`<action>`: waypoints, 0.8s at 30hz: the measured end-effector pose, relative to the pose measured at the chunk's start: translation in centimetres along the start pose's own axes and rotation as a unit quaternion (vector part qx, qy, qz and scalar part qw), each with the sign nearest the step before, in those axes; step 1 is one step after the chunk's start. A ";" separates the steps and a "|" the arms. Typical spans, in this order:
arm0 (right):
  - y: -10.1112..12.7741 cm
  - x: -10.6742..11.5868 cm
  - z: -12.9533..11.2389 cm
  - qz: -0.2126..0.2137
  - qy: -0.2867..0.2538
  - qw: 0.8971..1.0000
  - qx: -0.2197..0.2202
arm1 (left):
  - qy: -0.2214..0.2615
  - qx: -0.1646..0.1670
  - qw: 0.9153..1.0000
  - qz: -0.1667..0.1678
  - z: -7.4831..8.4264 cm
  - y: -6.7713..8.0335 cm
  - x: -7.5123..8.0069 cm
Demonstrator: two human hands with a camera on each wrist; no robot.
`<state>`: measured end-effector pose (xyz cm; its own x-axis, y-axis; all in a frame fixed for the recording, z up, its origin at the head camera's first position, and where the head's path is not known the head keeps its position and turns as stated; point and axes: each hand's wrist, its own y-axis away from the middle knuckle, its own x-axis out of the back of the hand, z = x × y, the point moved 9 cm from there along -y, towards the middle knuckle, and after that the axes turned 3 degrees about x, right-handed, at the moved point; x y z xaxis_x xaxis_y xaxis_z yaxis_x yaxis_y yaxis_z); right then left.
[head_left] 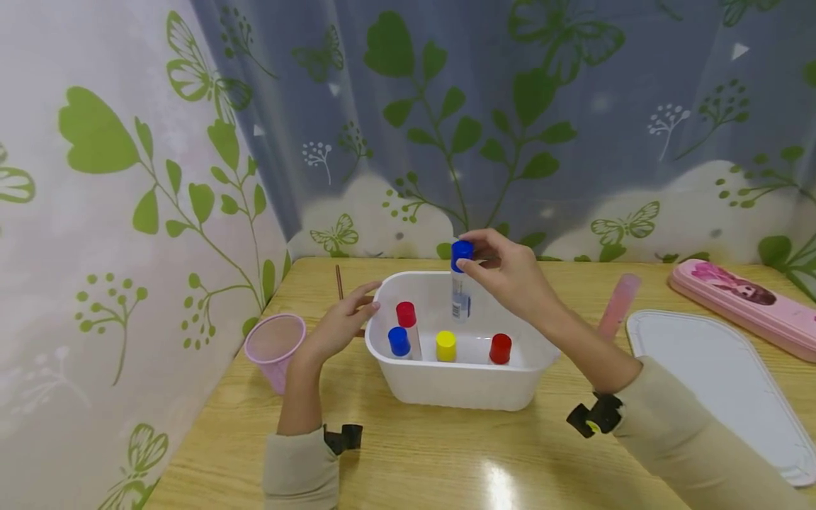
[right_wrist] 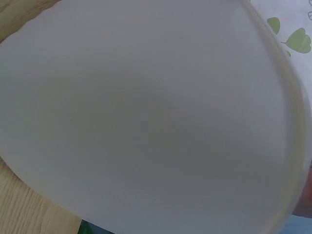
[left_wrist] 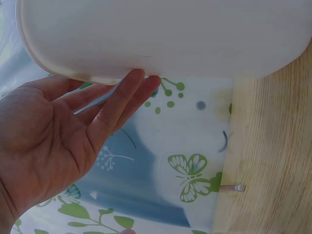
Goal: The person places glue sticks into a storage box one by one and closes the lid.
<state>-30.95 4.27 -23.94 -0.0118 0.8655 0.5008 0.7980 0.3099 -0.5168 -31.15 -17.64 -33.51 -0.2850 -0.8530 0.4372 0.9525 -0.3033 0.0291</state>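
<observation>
- Fingers of the left hand (head_left: pixel 338 327) lie straight and relaxed, their tips touching the left outer wall of the white tub (head_left: pixel 459 388); the left wrist view shows the open palm (left_wrist: pixel 46 146) with fingertips against the tub's rounded rim (left_wrist: pixel 146 53). This grip holds nothing.
- Just left of that hand a pink plastic cup (head_left: pixel 275 348) stands upright near the bench's (head_left: pixel 408 460) left edge, close to the patterned wall covering. A thin brown stick (head_left: pixel 339 282) lies on the bench behind the hand.
- Inside the tub four tubes stand upright: a red-capped tube (head_left: pixel 406 315) and a blue-capped tube (head_left: pixel 399 342) at the left, a yellow-capped tube (head_left: pixel 445 346) in the middle, a second red-capped tube (head_left: pixel 500 348) at the right. They are set apart from each other, with open floor behind them.
- The right hand (head_left: pixel 510 273) pinches the blue cap of a clear tube (head_left: pixel 461 283), thumb and fingers curled round the cap. The tube hangs upright below the grip, over the tub's rear part, its lower end beneath rim level and apart from the standing tubes. It is transparent with a small printed label low on its body.
- The right wrist view is filled by the tub's white wall (right_wrist: pixel 146 122); the hand itself does not show there.
- Right of the tub a pink ruler-like strip (head_left: pixel 617 306) lies on the bench, then a white tray (head_left: pixel 720 382), then a pink pencil case (head_left: pixel 746 304) near the far right edge. Bare bench lies in front of the tub.
</observation>
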 end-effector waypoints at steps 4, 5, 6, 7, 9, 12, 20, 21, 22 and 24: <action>0.2 -0.8 0.8 -0.008 -0.005 1.000 -0.008 | -0.002 -0.002 1.000 -0.002 0.1 -0.1 -0.1; 0.3 -0.9 1.0 -0.010 -0.006 1.000 -0.010 | -0.003 -0.001 1.000 -0.002 0.1 -0.1 -0.1; 0.3 -1.1 1.1 -0.012 -0.007 1.000 -0.011 | -0.003 -0.001 1.000 -0.002 0.1 -0.1 -0.2; 0.4 -1.3 1.4 -0.016 -0.009 1.000 -0.014 | -0.002 -0.001 1.000 -0.002 0.2 -0.1 -0.2; 0.5 -1.7 1.8 -0.025 -0.011 0.999 -0.020 | -0.002 -0.001 1.000 -0.003 0.2 -0.2 -0.2; 0.7 -2.4 2.5 -0.043 -0.005 0.999 -0.031 | -0.004 -0.001 1.000 -0.003 0.2 -0.2 -0.2; 1.2 -3.9 3.8 -0.075 -0.002 0.996 -0.051 | -0.004 0.002 1.000 -0.004 0.0 -0.2 -0.2; 1.3 -4.0 3.9 -0.079 -0.003 0.995 -0.057 | -0.004 0.002 1.000 -0.004 0.0 -0.1 -0.2; 1.3 -4.1 4.0 -0.083 -0.003 0.995 -0.063 | -0.005 0.000 1.000 -0.004 0.0 -0.1 -0.1; 1.4 -4.4 4.4 -0.092 -0.006 0.993 -0.074 | -0.005 0.001 1.000 -0.002 0.0 0.0 -0.1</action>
<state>-32.39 2.58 -29.92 -0.1717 0.8042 0.5690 0.8615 0.4028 -0.3092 -31.10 -17.58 -33.52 -0.2883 -0.8477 0.4453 0.9514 -0.3062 0.0331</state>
